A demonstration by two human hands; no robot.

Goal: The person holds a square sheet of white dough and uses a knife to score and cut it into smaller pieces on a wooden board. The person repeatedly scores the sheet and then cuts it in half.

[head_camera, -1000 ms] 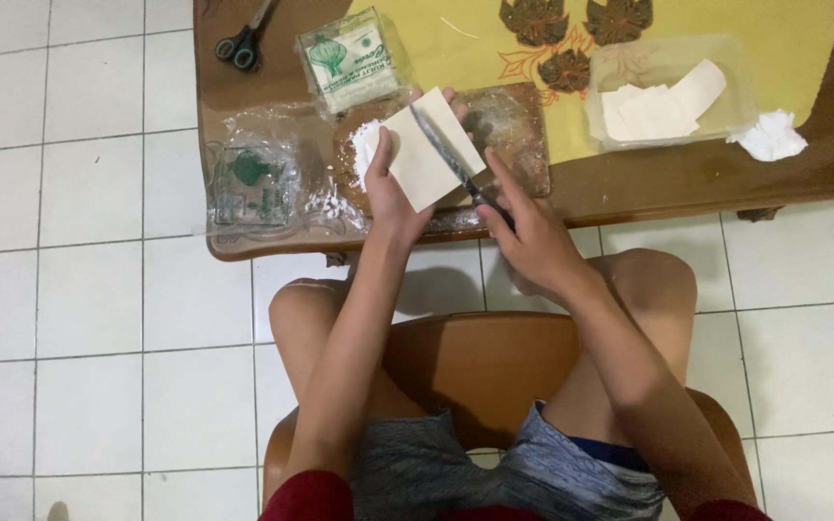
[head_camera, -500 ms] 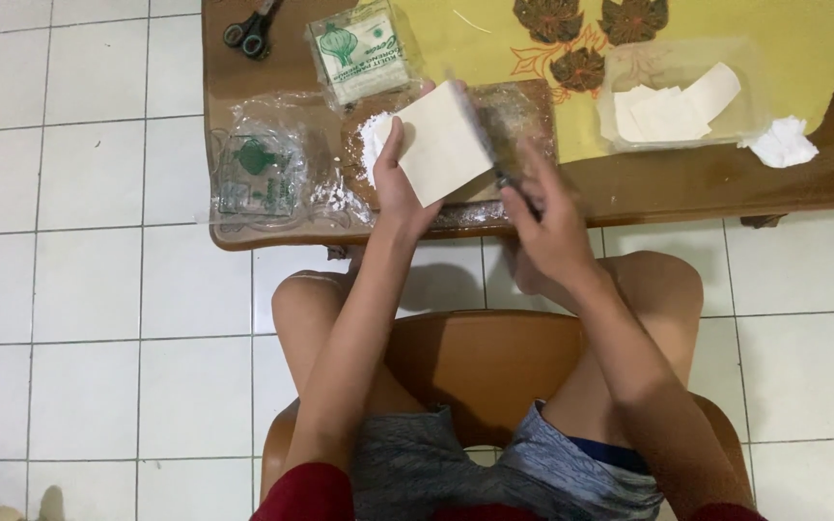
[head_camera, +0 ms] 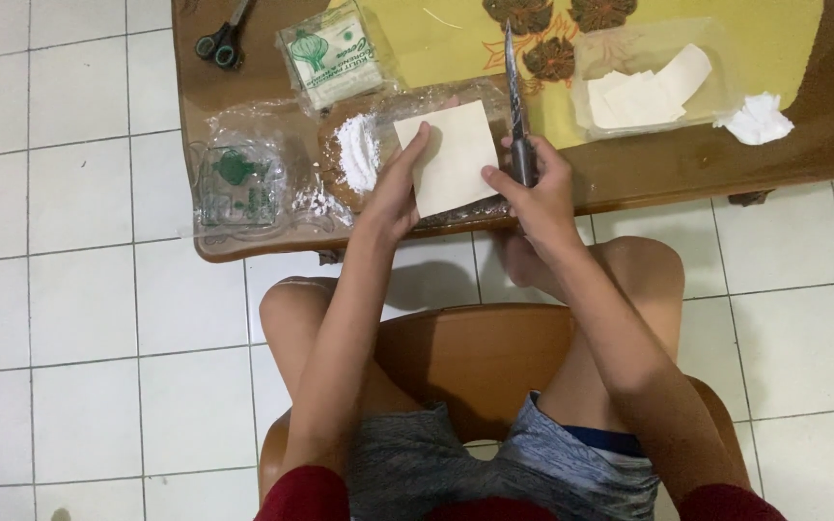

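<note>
My left hand [head_camera: 393,188] pinches the left edge of a pale cream square sheet [head_camera: 451,154] held over a clear-wrapped board [head_camera: 335,174] at the table's near edge. My right hand [head_camera: 538,183] grips the dark handle of a knife [head_camera: 514,92]; two fingers touch the sheet's right edge. The blade points away from me, over the yellow mat [head_camera: 456,34]. A heap of white powder [head_camera: 359,150] lies on the board just left of the sheet.
The brown table [head_camera: 822,116] carries black-handled scissors [head_camera: 219,39], a green-printed packet [head_camera: 330,53], a clear bag with green print [head_camera: 238,183], a clear tub of cut sheets [head_camera: 644,87] and a crumpled tissue [head_camera: 755,118]. White tiled floor surrounds my wooden chair [head_camera: 470,357].
The knife has swung off the sheet and now points straight away from me at the sheet's right side. The sheet has turned squarer to the table; both hands stay on it.
</note>
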